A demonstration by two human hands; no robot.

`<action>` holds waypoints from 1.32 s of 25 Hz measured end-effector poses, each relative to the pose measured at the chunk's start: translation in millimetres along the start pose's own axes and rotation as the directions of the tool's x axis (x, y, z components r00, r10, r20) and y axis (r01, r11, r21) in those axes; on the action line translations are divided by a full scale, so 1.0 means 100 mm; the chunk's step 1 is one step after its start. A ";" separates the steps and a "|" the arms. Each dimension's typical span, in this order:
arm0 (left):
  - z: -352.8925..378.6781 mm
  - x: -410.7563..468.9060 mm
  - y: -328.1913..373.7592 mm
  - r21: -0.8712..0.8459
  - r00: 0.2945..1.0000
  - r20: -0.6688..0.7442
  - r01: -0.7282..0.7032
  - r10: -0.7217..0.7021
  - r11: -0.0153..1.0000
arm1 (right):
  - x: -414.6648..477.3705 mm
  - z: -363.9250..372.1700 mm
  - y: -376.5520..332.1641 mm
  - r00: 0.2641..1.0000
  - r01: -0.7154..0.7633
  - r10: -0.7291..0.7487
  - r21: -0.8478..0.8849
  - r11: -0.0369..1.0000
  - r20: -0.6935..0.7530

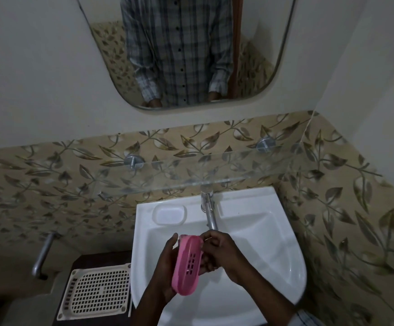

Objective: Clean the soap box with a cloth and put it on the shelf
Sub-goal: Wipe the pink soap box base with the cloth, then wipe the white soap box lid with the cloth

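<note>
Low in the centre of the frame we see 2 hands holding a pink soap box [187,264] over the white sink [273,243]. The left hand [164,269] wraps round its left side, thumb near the top end. The right hand [222,252] curls its fingers onto the box's upper right edge. The slotted face is turned toward us. A glass shelf [191,171] spans the middle of the frame above the tap [209,212], and a cream perforated tray [97,292] lies lower left.

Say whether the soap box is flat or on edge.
On edge: the soap box stands upended between left hand and right hand, its slotted face toward the camera.
</note>
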State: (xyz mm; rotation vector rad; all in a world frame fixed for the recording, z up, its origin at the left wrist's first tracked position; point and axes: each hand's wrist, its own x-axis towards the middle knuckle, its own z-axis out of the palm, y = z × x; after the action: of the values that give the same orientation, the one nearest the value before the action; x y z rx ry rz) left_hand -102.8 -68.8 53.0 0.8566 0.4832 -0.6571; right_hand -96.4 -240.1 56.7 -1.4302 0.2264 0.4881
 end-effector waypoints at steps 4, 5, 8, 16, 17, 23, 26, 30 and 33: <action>0.13 0.09 -0.03 -0.027 0.993 -0.104 -0.057 0.054 0.998 | 0.15 0.02 -0.09 0.996 0.005 -0.003 -0.021 1.000 0.090; 0.13 0.11 -0.03 -0.028 0.991 -0.110 -0.073 0.069 0.997 | 0.21 0.01 -0.11 0.997 0.022 -0.019 -0.029 0.999 0.076; -0.02 0.19 0.01 0.099 0.975 -0.163 -0.138 0.152 0.986 | 0.36 -0.21 -0.17 0.989 0.126 -0.125 0.002 0.992 -0.083; -0.31 0.35 -0.01 0.254 0.857 -0.370 -0.278 0.359 0.926 | 0.78 -1.34 0.03 0.650 0.259 0.162 0.416 0.871 -0.743; -0.30 0.36 -0.01 0.236 0.842 -0.396 -0.293 0.367 0.927 | 0.84 -1.36 0.06 0.624 0.222 0.212 0.430 0.875 -0.752; -0.32 0.37 0.05 0.111 0.860 -0.496 -0.075 0.121 0.991 | 1.15 -1.29 0.02 0.585 0.024 0.269 0.348 0.937 -0.765; -0.33 0.32 -0.01 0.225 0.825 -0.542 -0.038 0.158 0.974 | 1.16 -1.32 0.02 0.618 -0.045 0.270 0.310 0.950 -0.738; -0.30 0.29 -0.13 0.353 0.787 -0.540 -0.110 0.299 0.929 | 1.14 -1.36 0.05 0.677 -0.022 0.290 0.376 0.926 -0.676; -0.24 0.28 -0.13 0.423 0.782 -0.492 -0.169 0.383 0.890 | 1.09 -1.30 0.03 0.566 -0.067 0.290 0.308 0.949 -0.772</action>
State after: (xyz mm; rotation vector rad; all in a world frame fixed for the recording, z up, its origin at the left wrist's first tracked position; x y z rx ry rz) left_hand -94.9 -64.6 14.7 1.4610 0.7636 -0.1924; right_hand 16.0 -347.4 -11.9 -1.2953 1.1646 -0.0904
